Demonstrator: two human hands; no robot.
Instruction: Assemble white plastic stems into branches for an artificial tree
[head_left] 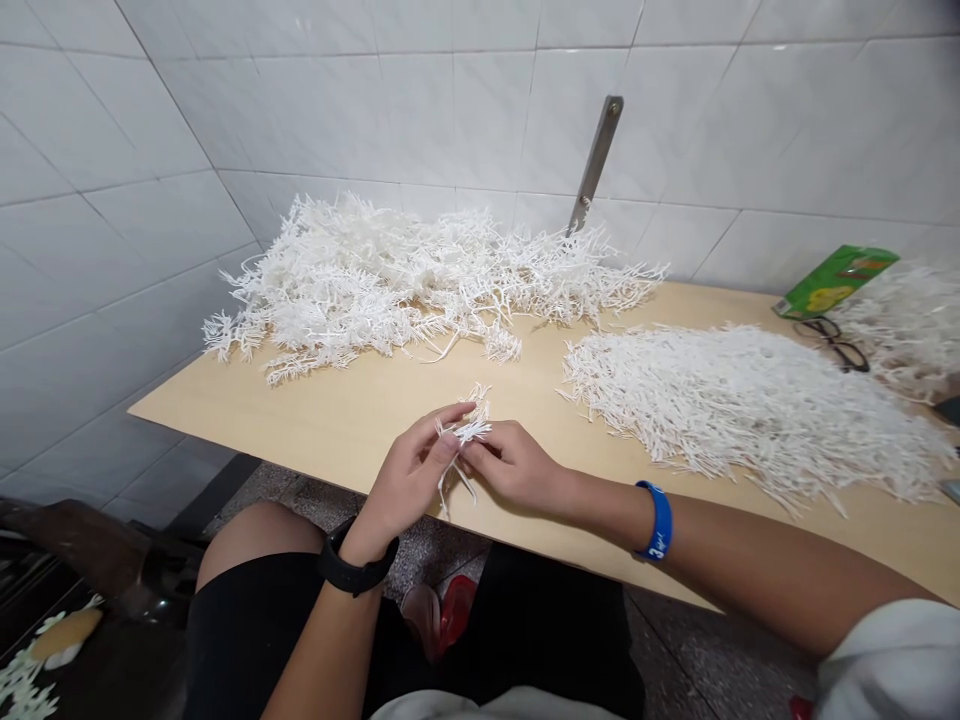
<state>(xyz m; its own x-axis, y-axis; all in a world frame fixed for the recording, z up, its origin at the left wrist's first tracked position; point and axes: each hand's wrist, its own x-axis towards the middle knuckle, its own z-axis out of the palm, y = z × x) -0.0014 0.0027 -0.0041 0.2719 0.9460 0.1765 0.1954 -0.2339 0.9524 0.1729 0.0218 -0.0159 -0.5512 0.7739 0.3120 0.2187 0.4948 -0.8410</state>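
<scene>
Over the front edge of the table, my left hand (pixel 409 470) and my right hand (pixel 517 465) meet around a small white branching plastic sprig (pixel 474 430). Its thin prongs fan out between my thumbs, and a few strands dangle below. My left thumb and fingers pinch it from one side; the right thumb and curled fingers grip it from the other. Behind my hands lies a heap of tangled white branching sprigs (pixel 420 260). To the right is a flatter pile of short loose white pieces (pixel 735 400).
A pale wooden table (pixel 225 400) stands against a tiled wall. At the right are a green packet (pixel 836 280), black-framed glasses (pixel 832 343) and another white heap (pixel 911 325). A metal bracket (pixel 596 160) is fixed to the wall. Below left is a dark seat (pixel 97 570).
</scene>
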